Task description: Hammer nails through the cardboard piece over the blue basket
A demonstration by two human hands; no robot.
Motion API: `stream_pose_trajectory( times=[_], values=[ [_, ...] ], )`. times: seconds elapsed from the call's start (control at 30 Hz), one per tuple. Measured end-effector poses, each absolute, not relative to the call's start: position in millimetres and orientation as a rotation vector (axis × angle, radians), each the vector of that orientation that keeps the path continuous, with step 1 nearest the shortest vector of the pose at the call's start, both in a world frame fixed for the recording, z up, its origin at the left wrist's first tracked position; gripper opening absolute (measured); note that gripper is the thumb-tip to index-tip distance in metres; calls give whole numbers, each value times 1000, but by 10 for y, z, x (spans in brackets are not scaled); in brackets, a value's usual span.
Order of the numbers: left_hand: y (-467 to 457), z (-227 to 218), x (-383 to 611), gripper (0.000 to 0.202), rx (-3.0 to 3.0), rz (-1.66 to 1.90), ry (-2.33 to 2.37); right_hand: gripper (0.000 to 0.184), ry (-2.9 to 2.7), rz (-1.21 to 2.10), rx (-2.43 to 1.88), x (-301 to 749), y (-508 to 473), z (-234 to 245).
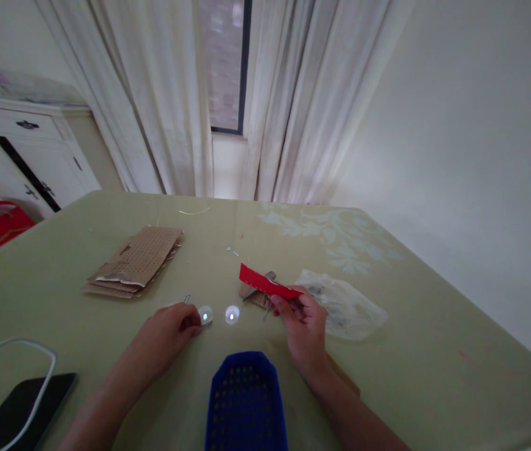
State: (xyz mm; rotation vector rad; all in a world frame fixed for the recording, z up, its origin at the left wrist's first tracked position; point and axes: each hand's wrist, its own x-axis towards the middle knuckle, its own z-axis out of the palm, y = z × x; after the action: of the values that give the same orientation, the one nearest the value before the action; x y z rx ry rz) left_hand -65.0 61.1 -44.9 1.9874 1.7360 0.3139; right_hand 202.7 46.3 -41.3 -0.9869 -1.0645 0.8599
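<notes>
While the left hand (171, 329) lies palm-down, fingers curled against a glowing light (205, 315), grip unclear, the right hand (304, 326) pinches a red strip (265, 284) just right of it.

Left hand (171, 331) palm down, fingers curled, right hand (304, 327) raised, fingers pinched, forearms extended

Just one view here, head-worn, sitting over the near edge of the worktop (82, 250) and looking forward and down. The left hand (171, 329) and right hand (305, 326) are close at the bottom, with curtains (162, 94) at the far end.
</notes>
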Motion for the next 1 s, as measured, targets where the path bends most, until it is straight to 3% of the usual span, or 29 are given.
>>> stream_pose_trajectory(
  times=[0.33, 0.5, 0.6, 0.77, 1.0],
  values=[
    [629, -531, -484, 28, 1986, 523, 2043, 22, -1134, 853, -1013, 2004, 421, -403],
    [382, -328, -217, 40, 1850, 958, 1524, 3, -1281, 647, -987, 2021, 323, -361],
    [200, -242, -34, 37, 1753, 1009, 1288, 14, -1399, 565, -948, 2023, 252, -348],
    [136, -340, 32, 36, 1610, 1003, 1311, 26, -1540, 525, -829, 2007, 207, -357],
    [372, -332, -252, 41, 1405, 1033, 1412, 16, -1579, 633, -802, 2056, 237, -320]
  ],
)
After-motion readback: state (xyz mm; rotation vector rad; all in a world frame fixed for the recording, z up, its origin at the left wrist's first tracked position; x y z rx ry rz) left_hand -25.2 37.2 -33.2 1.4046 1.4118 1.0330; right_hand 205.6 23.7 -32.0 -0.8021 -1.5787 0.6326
